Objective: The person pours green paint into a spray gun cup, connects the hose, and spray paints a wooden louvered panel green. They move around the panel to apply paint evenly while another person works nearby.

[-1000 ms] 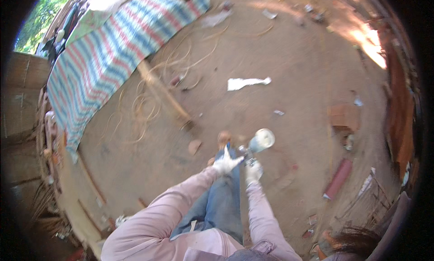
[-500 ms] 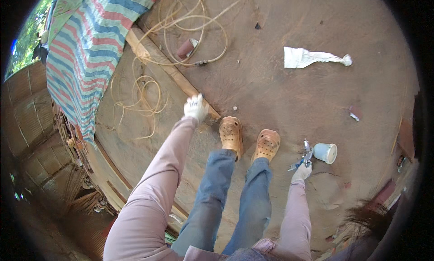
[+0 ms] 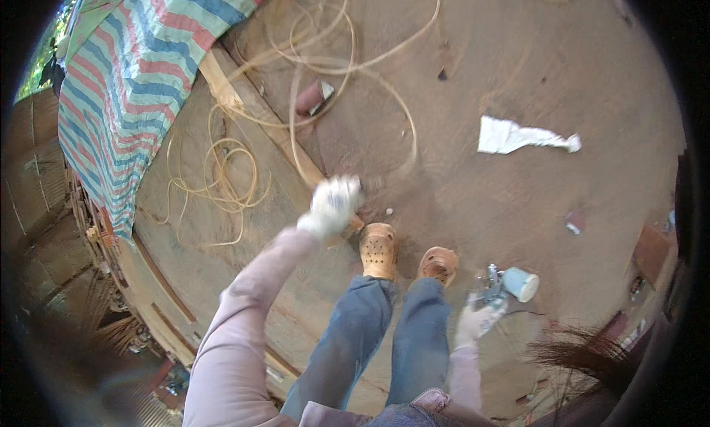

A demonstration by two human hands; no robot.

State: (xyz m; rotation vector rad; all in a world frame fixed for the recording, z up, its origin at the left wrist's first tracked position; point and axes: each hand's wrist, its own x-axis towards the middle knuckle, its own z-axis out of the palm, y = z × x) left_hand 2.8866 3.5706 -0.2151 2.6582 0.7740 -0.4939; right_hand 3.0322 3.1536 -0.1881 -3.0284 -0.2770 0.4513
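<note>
My left hand (image 3: pixel 333 205), in a white glove, is closed round the end of a clear yellowish air hose (image 3: pixel 411 124). Its dark coupling (image 3: pixel 372 183), smeared by motion, sticks out on the right side of the fist. My right hand (image 3: pixel 477 320), also gloved, grips a metal spray gun (image 3: pixel 491 283) beside my right shoe. The gun is tilted, and its pale cup (image 3: pixel 521 283) points to the right. The two hands are apart, with my brown clogs (image 3: pixel 379 249) between them. The hose loops away over the floor beyond my left hand.
A wooden strip (image 3: pixel 281 139) runs diagonally over the brown floor. Near it lie a sandpaper roll (image 3: pixel 313 99) and a second coil of thin hose (image 3: pixel 235 175). A striped tarp (image 3: pixel 155 57) covers the far left. A white cloth (image 3: pixel 521 136) lies at the right.
My left hand has risen from the floor near the wooden strip and now holds the hose end, pulling the loops along. My right hand has moved slightly nearer with the spray gun.
</note>
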